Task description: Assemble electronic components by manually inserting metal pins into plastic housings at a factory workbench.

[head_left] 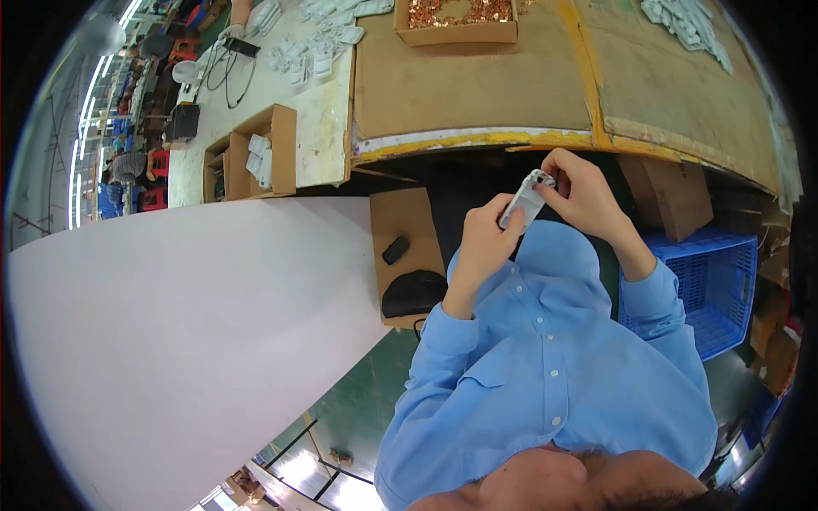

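White casing (526, 202) is grasped by the left hand (487, 241); right hand (586, 198) is seen at the casing's far end, its grip indeterminable.

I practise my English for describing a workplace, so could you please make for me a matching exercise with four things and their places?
1. white plastic casing
2. small copper-coloured parts
3. blue plastic crate
4. black half-round item

A. lying on a brown cardboard sheet
B. in the left hand, with the right hand at its end
C. mostly inside a shallow cardboard box
D. beside the right sleeve

Pairs: 1-B, 2-C, 3-D, 4-A
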The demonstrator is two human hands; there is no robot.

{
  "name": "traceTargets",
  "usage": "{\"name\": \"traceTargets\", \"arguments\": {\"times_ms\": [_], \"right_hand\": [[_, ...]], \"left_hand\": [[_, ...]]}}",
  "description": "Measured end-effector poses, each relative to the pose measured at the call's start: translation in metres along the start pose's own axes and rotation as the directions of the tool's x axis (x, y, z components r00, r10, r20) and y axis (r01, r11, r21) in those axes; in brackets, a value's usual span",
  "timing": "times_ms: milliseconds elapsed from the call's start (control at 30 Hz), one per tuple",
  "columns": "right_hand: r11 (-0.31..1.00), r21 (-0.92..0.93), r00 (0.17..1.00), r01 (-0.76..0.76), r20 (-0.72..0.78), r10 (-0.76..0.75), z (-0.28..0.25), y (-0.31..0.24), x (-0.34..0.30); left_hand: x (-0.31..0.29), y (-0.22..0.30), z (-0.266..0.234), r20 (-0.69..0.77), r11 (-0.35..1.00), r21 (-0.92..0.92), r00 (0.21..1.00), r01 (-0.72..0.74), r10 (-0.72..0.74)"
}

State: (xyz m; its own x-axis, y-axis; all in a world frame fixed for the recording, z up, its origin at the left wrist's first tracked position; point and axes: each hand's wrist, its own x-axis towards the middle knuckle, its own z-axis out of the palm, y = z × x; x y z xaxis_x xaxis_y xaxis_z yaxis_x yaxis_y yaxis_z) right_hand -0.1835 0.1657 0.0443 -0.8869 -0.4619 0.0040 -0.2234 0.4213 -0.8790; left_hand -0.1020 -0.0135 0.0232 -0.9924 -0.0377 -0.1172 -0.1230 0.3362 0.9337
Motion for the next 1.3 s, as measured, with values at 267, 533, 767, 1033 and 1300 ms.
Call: {"name": "traceTargets", "arguments": {"times_ms": [267, 533, 767, 1033, 1300], "right_hand": [[0.976, 0.217, 0.968, 0.023, -0.249, 0.033, -0.029, 0.029, 0.029], [0.958, 0.286, 0.883, -0.03, -0.442, 0.159, -0.053, 0.064, 0.006], [0.962, 0.221, 0.785, -0.164, -0.561, 0.263, -0.094, 0.091, -0.026], [0.927, -0.222, 0.754, -0.301, -0.651, 0.089, -0.207, 0.128, 0.012], [0.635, -0.742, 0.792, -0.216, -0.514, -0.331, -0.288, 0.157, 0.195]], "left_hand": [[0.057, -0.024, -0.075, -0.28, 0.962, -0.249, 0.943, 0.111, -0.181], [0.193, -0.085, -0.242, -0.648, 0.984, -0.134, 0.74, 0.121, -0.179], [0.292, -0.121, -0.332, -0.706, 0.987, -0.081, 0.692, 0.135, -0.153], [0.294, -0.098, -0.293, -0.849, 0.996, -0.043, 0.528, -0.074, 0.003], [0.189, -0.014, -0.167, -0.769, 0.977, -0.135, 0.639, -0.163, 0.0]]}}
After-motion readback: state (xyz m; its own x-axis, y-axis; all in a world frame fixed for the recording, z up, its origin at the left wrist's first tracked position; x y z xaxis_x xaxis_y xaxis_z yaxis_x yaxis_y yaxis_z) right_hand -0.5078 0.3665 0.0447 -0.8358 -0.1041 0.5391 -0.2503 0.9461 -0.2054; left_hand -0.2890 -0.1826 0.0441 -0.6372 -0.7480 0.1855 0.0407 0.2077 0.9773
